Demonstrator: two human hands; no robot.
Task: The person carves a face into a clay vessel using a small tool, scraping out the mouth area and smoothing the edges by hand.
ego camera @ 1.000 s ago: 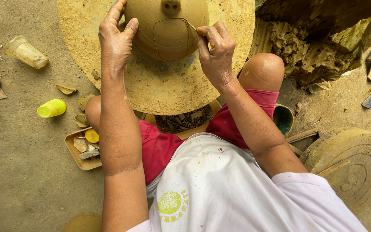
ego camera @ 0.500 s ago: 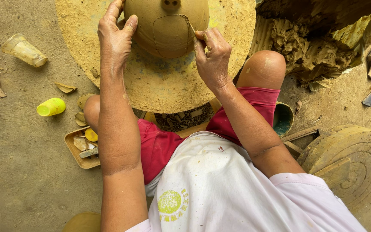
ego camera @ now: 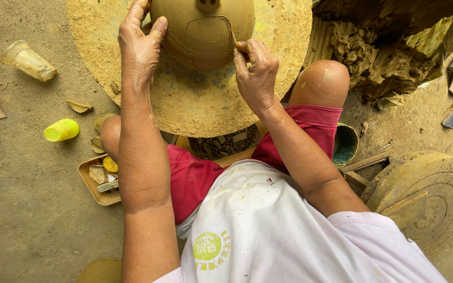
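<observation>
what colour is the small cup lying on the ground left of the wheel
Bright yellow. The cup lies on its side on the dirt floor, seen best in the head view.

a pottery workshop, with work done at floor level. a round, clay-caked wheel [ego camera: 195, 105] sits low between a seated person's knees and carries an unfired clay pot [ego camera: 205, 36] with a panel scored into its side. the floor [ego camera: 27, 220] is bare packed earth, dusted the same tan as the clay. a heap of raw clay [ego camera: 373, 52] lies beside the wheel to the right, and a second round disc [ego camera: 436, 194] with ring marks rests near it. to the left lie a small tray [ego camera: 98, 183] of shaping scraps, a yellow cup [ego camera: 61, 130], and a clay-smeared clear cup [ego camera: 27, 60] on its side.
</observation>
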